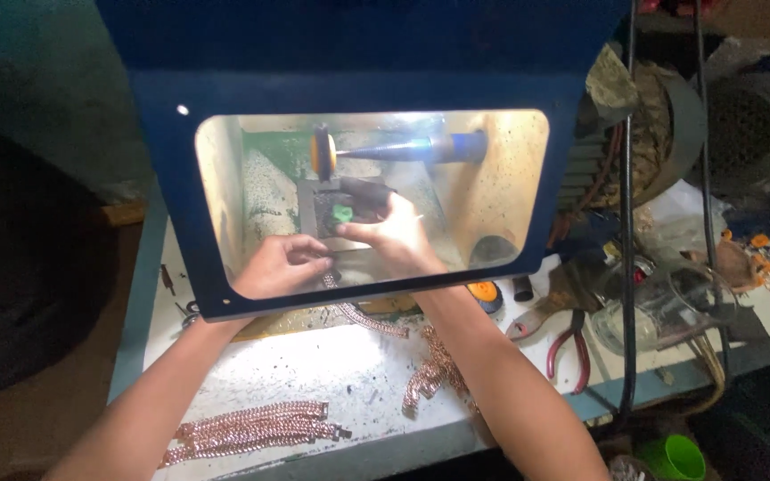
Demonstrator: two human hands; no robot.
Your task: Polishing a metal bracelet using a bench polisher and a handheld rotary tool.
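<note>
Chain (363, 316) trails below the dark block (336, 214); your left hand (280, 265) pinches it, your right hand (394, 233) grips the block, fingers closed.

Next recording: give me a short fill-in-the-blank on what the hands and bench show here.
1. Both hands work behind the clear window of a ____ hood.
2. The right hand touches a dark block bearing a small ____ piece.
3. The left hand grips a ____ that trails onto the bench.
4. The pliers right of the arms have ____ handles.

Missing words: blue; green; chain; red
</note>
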